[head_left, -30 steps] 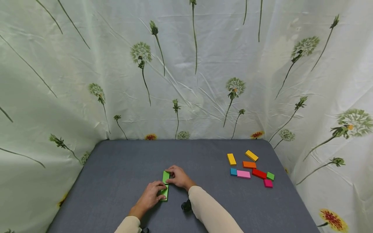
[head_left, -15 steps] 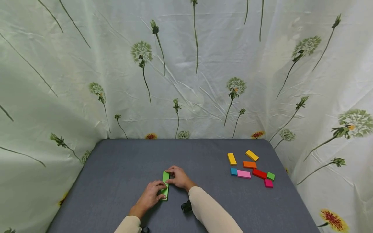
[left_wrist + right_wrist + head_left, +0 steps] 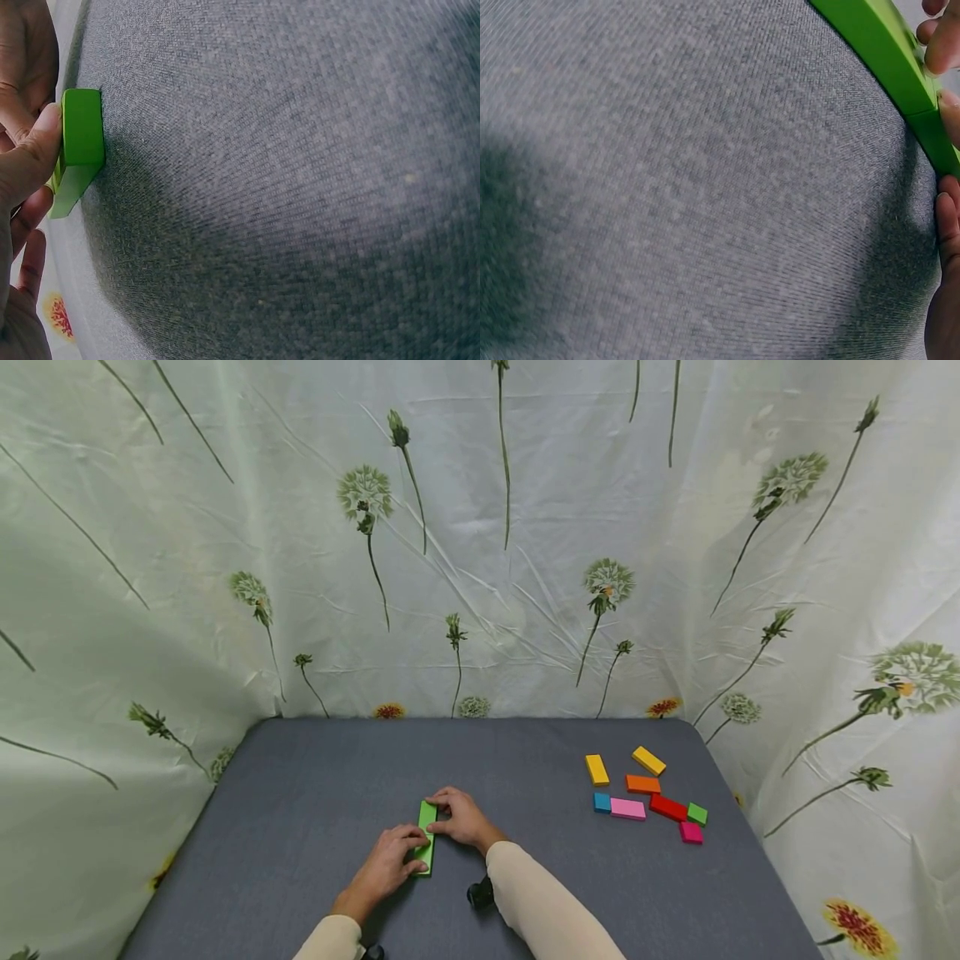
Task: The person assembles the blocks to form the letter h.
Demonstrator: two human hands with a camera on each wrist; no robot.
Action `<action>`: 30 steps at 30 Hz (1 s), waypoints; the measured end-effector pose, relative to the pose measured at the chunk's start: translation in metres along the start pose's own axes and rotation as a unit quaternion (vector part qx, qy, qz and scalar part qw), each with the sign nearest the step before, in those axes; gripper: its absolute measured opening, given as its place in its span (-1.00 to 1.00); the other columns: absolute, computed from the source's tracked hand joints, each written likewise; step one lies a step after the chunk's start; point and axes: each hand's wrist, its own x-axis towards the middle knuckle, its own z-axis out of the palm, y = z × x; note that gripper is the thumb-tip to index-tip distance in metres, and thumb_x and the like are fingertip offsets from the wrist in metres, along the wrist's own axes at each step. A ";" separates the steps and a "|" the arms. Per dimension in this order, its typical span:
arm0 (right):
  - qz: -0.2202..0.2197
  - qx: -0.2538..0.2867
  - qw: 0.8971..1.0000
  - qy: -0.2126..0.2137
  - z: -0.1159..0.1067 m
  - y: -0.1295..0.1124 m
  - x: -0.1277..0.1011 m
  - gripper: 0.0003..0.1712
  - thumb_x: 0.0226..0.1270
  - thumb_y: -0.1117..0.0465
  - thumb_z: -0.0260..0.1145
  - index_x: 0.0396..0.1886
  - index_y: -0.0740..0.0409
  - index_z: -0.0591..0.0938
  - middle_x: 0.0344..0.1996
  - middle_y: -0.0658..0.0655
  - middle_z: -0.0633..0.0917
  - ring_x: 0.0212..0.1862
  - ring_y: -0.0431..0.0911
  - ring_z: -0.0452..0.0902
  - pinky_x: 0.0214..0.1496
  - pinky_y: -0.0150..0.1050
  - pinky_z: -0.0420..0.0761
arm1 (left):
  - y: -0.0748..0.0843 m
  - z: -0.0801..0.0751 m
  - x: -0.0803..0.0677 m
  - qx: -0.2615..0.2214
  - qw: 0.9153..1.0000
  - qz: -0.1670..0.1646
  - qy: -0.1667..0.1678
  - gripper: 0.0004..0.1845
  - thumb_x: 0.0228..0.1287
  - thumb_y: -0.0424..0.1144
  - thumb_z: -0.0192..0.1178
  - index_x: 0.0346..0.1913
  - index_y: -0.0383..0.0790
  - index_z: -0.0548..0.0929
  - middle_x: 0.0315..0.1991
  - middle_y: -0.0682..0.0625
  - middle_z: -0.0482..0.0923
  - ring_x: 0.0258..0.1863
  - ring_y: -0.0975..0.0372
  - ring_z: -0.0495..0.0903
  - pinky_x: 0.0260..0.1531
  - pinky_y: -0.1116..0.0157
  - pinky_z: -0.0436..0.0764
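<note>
Two bright green rectangular blocks lie end to end in a line on the dark grey table, a thin seam between them. My left hand (image 3: 386,862) holds the near block (image 3: 426,855), thumb close to its near end and fingers by the seam. Around the far block (image 3: 427,814), my right hand (image 3: 461,821) has its thumb beside the seam and its index finger at the far end. In the left wrist view, the near block's end face (image 3: 82,127) shows under the left thumb (image 3: 46,131). The right wrist view shows the side (image 3: 885,64) of the near block and the seam.
On the table's right lie several loose blocks: two yellow (image 3: 597,770), an orange (image 3: 642,784), a red (image 3: 667,807), a pink (image 3: 627,809), a blue (image 3: 602,802), a small green (image 3: 697,813) and a magenta one (image 3: 691,832). A flowered curtain (image 3: 480,527) surrounds the table (image 3: 315,793).
The dark gap between the two green blocks has narrowed to a thin seam, the near block having shifted slightly toward the far one. Both hands keep nearly the same place.
</note>
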 end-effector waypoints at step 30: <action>-0.028 0.050 0.996 0.067 -0.028 0.021 -0.010 -0.47 0.14 0.22 0.47 0.13 0.24 0.61 -0.02 0.15 0.57 -0.13 -0.06 0.51 -0.11 -0.29 0.55 | 0.000 0.003 0.000 0.011 0.999 0.023 0.029 -0.68 -0.18 -0.24 0.51 -0.29 -0.28 0.73 -0.27 0.03 0.60 -0.25 0.15 0.57 -0.28 0.18 0.49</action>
